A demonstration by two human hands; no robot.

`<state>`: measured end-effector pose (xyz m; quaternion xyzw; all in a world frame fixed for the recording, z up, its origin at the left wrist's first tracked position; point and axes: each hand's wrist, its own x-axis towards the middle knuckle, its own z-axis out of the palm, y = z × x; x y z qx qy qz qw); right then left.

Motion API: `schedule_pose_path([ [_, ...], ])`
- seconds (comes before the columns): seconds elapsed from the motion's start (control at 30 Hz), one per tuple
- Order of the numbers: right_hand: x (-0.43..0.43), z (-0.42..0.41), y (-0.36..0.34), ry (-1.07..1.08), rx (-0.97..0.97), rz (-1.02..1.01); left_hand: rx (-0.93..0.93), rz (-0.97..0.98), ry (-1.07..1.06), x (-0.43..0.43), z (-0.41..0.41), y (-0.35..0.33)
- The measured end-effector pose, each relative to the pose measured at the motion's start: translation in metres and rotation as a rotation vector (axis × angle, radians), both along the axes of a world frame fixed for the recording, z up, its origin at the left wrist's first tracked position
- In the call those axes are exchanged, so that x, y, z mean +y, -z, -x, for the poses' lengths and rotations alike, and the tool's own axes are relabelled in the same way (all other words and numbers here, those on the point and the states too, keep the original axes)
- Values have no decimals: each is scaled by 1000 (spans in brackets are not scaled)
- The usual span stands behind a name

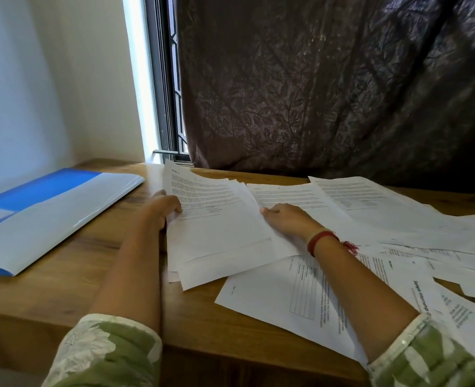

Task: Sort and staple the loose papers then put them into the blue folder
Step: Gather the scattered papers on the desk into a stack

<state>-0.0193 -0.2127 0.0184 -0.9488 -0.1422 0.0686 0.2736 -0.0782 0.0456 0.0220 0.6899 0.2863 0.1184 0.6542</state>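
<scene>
Nearest you, loose sheets [281, 303] fan across the tabletop [105, 261] at right: light, limp and likely to slide on each other. Beyond them, your left grip [162, 209] and right grip [286, 219] curl round opposite side edges of 1 uneven stack [219, 230]; support both edges or it will probably sag. The blue folder [49, 216] lies flat, far left.
</scene>
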Motion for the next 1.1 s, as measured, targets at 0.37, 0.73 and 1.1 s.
schedule_pose_path([
  [0.37, 13, 18, -3, -302, 105, -31, -36, 15, -54, -8, -4, 4],
  [0.73, 73, 62, 21, -687, -107, 86, -81, 59, 13, -19, -5, 1],
  [1.1, 29, 20, -12, -242, -457, -152, -59, -53, 7, -15, -15, 7],
])
